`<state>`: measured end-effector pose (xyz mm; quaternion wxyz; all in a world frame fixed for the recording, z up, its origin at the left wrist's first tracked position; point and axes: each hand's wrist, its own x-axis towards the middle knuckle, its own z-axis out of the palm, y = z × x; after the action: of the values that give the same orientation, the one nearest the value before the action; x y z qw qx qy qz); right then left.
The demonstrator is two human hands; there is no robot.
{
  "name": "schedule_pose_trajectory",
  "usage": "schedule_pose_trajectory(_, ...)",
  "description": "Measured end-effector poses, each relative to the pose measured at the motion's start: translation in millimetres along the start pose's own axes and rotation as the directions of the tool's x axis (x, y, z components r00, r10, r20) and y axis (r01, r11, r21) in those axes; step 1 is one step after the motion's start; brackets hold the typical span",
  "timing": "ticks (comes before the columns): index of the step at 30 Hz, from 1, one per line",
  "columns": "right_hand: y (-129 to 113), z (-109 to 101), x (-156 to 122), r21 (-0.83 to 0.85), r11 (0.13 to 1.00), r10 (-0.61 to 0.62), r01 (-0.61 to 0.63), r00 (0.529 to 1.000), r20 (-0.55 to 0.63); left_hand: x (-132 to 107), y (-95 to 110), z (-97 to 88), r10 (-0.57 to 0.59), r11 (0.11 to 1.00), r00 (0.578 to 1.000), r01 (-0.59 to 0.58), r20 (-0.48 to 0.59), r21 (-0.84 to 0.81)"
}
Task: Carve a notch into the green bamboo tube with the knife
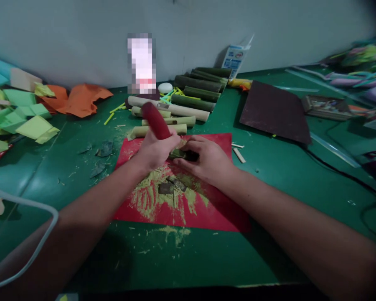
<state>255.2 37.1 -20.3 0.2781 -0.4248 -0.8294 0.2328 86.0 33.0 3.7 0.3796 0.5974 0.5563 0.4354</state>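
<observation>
My left hand [155, 150] is wrapped round the thick red handle [155, 121] of a tool, which tilts up and away. The tool's working end is hidden, so its kind does not show. Closed round a short green bamboo piece [177, 154], my right hand [209, 159] keeps it against the left hand's fingers. Both hands are over a red sheet [228, 217] strewn with pale bamboo dust [147, 205]. Dark bamboo scraps [166, 188] lie on the sheet just in front of the hands.
Behind the sheet lie several cut bamboo tubes [200, 83], some peeled pale. A dark square board [272, 113] and a small tray [327, 107] are to the right. Coloured paper [78, 100] covers the left back. A lit, blurred screen [141, 62] leans against the wall near a carton [233, 60].
</observation>
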Motion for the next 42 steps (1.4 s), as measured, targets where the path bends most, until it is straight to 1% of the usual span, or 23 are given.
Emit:
schedule_pose_trajectory(2,1.2,0.2,0.2,0.013,1.0,-0.008,0.008,1.0,-0.002,0.1,-1.2,1.7,-0.028,0.999,0.999,0.027,-0.024,-0.026)
schedule_pose_trajectory(3,1.3,0.1,0.4,0.008,1.0,-0.007,0.007,1.0,-0.004,0.6,-1.8,2.8,-0.025,0.998,0.996,0.021,-0.084,-0.052)
schedule_pose_trajectory(6,-0.5,-0.4,1.2,-0.038,0.999,0.021,-0.021,1.0,-0.003,3.3,-2.7,5.8,0.019,0.997,0.989,-0.029,-0.148,-0.069)
schedule_pose_trajectory(9,-3.2,-1.1,1.8,-0.077,0.996,0.04,-0.04,0.999,0.006,5.5,-1.8,6.8,0.02,1.0,0.991,-0.023,-0.136,-0.018)
schedule_pose_trajectory(13,-4.7,-2.2,2.1,-0.096,0.995,0.033,-0.03,0.999,0.024,5.9,0.1,6.4,0.014,1.0,0.992,-0.01,-0.123,0.029)
schedule_pose_trajectory(17,-5.1,-3.0,1.4,-0.108,0.993,0.043,-0.04,0.999,0.024,6.0,-0.5,7.3,0.037,0.999,0.99,-0.034,-0.139,0.029)
schedule_pose_trajectory(23,-5.2,-2.0,0.9,-0.111,0.993,0.028,-0.026,1.0,0.013,7.1,-6.2,6.7,0.029,0.998,0.993,-0.022,-0.117,0.058)
schedule_pose_trajectory(26,-4.0,-1.9,0.7,-0.097,0.995,0.01,-0.009,1.0,0.015,7.3,-7.1,5.6,0.052,0.996,0.996,-0.047,-0.069,0.069)
schedule_pose_trajectory(29,-1.5,-1.2,0.8,-0.07,0.997,-0.033,0.034,0.999,0.005,7.4,-6.0,5.2,0.055,0.996,0.998,-0.054,-0.006,0.076)
schedule_pose_trajectory(31,0.5,-0.4,1.1,-0.047,0.997,-0.067,0.067,0.998,0.007,7.4,-4.7,5.2,0.052,0.995,0.999,-0.053,0.016,0.082)
schedule_pose_trajectory(33,1.7,0.3,1.3,-0.027,0.995,-0.092,0.093,0.996,0.014,7.0,-3.4,4.7,0.08,0.991,0.996,-0.083,0.033,0.104)
schedule_pose_trajectory(35,1.9,0.5,1.2,-0.031,0.995,-0.099,0.099,0.995,0.018,5.6,-2.3,3.4,0.118,0.983,0.992,-0.124,0.055,0.133)
schedule_pose_trajectory(37,1.2,-0.1,0.7,-0.048,0.994,-0.097,0.098,0.995,0.013,3.0,-1.8,1.6,0.109,0.987,0.992,-0.116,0.071,0.11)
schedule_pose_trajectory(39,0.0,-1.0,0.2,-0.053,0.994,-0.096,0.097,0.995,0.019,0.1,-1.9,0.5,0.045,0.998,0.997,-0.047,0.057,0.033)
schedule_pose_trajectory(40,-0.4,-1.4,0.1,-0.055,0.994,-0.093,0.094,0.995,0.023,-0.9,-2.2,0.6,0.019,1.0,0.998,-0.02,0.058,0.022)
schedule_pose_trajectory(42,-1.1,-1.8,0.1,-0.067,0.994,-0.08,0.082,0.996,0.03,-1.0,-3.1,1.9,0.031,0.999,0.998,-0.033,-0.047,-0.034)
